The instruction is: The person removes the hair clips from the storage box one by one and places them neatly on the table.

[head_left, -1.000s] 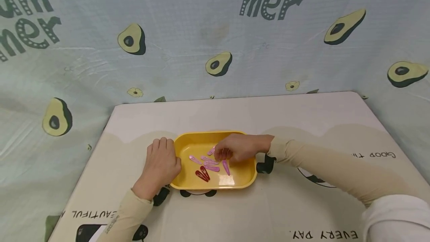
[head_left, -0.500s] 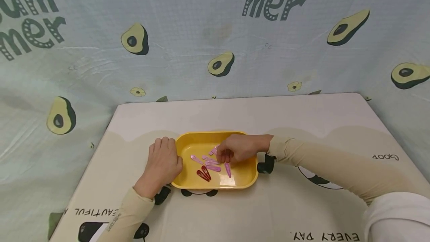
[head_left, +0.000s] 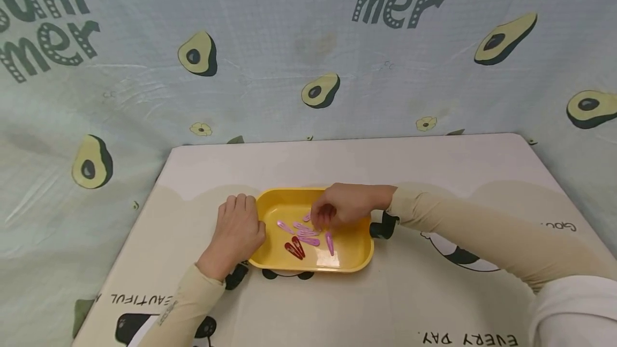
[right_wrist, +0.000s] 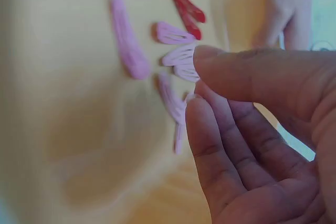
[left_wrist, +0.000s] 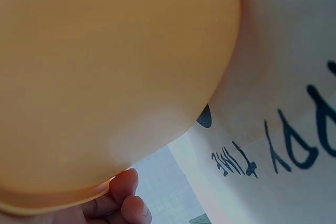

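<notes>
1. Currently, the R hand (head_left: 341,205) is hanging over the R half of the yellow tray (head_left: 348,258), its forearm reaching in from lower R, back of hand facing up & fingers curving down.
2. Its thumb & index are standing a narrow gap apart, w/ the other fingers bending in behind; can't tell if it's touching any clip.
3. The L hand (head_left: 238,229) is gripping the tray's L end, knuckles up, fingers wrapping round the rim; its forearm is rising from the bottom edge, angling R.
4. The tray is sitting on the printed counter (head_left: 385,304), long axis running L–R btwn the hands.
5. All clips are lying inside the tray, approx. mid-floor, nr the R fingertips.
6. The lone pink clip (head_left: 330,243) is lying R of the rest, long axis running almost straight fore-aft, narrow end pointing twd the person.
7. The leftmost pink clip (head_left: 285,227) is slanting from upper L to lower R.
8. The lowest pink clip of the cluster (head_left: 308,241) is lying nearly sideways, wide end pointing R; others are bunching just above it.
9. Two red clips (head_left: 299,247) are forming a V nearest the person, narrow ends meeting at lower R.
</notes>
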Tool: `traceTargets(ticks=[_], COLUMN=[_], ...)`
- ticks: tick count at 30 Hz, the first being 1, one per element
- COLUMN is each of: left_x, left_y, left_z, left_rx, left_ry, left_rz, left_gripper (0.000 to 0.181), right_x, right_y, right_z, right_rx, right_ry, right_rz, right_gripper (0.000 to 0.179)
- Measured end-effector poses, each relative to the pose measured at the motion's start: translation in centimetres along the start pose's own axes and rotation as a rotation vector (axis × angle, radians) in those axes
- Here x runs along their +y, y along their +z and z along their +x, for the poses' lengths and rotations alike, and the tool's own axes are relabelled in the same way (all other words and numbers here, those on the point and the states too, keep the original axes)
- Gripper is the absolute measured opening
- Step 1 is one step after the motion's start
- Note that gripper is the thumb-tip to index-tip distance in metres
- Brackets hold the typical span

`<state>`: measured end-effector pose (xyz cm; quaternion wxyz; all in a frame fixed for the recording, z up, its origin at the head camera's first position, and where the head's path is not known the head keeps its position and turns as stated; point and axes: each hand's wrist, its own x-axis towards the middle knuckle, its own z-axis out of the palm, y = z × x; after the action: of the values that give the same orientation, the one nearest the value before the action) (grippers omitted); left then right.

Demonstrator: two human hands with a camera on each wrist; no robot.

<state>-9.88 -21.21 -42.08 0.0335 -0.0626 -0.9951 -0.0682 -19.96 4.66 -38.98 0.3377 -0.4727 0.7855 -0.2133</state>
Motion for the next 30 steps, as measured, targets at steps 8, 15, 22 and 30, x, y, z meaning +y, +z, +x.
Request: traceTargets(ticks=[8,15,22,30], left_x=[-0.1,-0.2,-0.2,-0.4], left_y=[0.3,0.4,0.2,0.3], left_z=[0.0,0.1,0.1,0.0], left_rx=[-0.006,0.008,0.014,0.01], left_ry=[0.001,0.006,0.014,0.014], left_rz=[-0.003,0.002,0.0,0.006], left_gripper=[0.019,0.019,0.018,0.019], right_x=[0.3,0.8,1.3,1.4], right_y=[0.4,0.3,-0.2,0.0], right_z=[1.6,2.6,3.1,3.3], right_rx=[-0.013,-0.113,-0.214,-0.24], right_ry=[-0.023,0.001,-0.004,-0.001], right_rz=[0.093,0.108,0.099,0.087], right_gripper=[0.021,0.021,0.022,0.021])
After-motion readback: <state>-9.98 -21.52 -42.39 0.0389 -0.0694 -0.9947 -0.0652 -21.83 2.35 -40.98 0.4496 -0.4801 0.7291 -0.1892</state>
